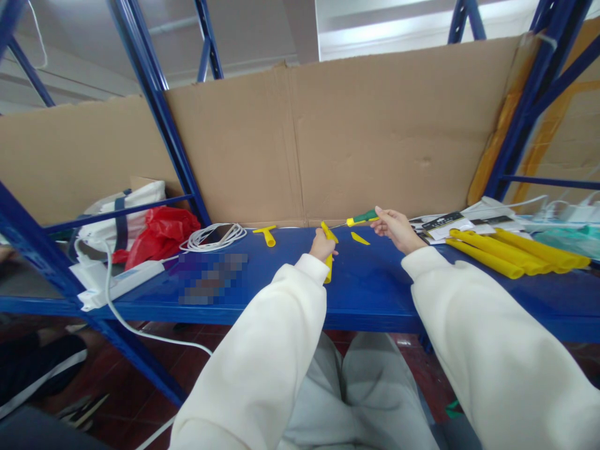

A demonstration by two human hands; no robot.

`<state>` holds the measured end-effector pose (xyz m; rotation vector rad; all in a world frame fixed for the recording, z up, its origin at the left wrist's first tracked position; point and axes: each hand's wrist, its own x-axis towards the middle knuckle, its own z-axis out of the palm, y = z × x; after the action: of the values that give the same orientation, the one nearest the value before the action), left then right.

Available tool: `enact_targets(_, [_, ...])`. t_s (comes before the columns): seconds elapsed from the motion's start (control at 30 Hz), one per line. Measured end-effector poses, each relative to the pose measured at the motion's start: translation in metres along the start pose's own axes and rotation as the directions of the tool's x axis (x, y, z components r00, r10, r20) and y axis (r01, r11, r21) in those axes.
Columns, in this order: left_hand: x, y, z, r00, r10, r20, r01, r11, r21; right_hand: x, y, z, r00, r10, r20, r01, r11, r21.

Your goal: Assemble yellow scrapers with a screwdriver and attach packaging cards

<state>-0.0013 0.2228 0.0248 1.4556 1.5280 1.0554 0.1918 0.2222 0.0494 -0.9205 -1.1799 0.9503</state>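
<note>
Two grips show: the left hand (pixel 321 246) clasps a yellow piece (pixel 329 270), the right hand (pixel 394 227) pinches a screwdriver (pixel 362 217).

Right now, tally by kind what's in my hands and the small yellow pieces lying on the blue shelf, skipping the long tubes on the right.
Screwdriver, in the right hand: 1
Held yellow piece, in the left hand: 1
T-shaped yellow piece, lying on the shelf: 1
Small pointed yellow piece, lying on the shelf: 1
Total: 4
</note>
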Motion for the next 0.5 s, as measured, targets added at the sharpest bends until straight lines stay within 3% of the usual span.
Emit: enact_targets(0.5, [0.0052, -0.0035, 0.0006, 1.000, 0.012, 0.006, -0.012, 1.000, 0.006, -0.0038, -0.0021, 0.0034, 1.000, 0.010, -0.014, -0.010, 1.000, -0.002])
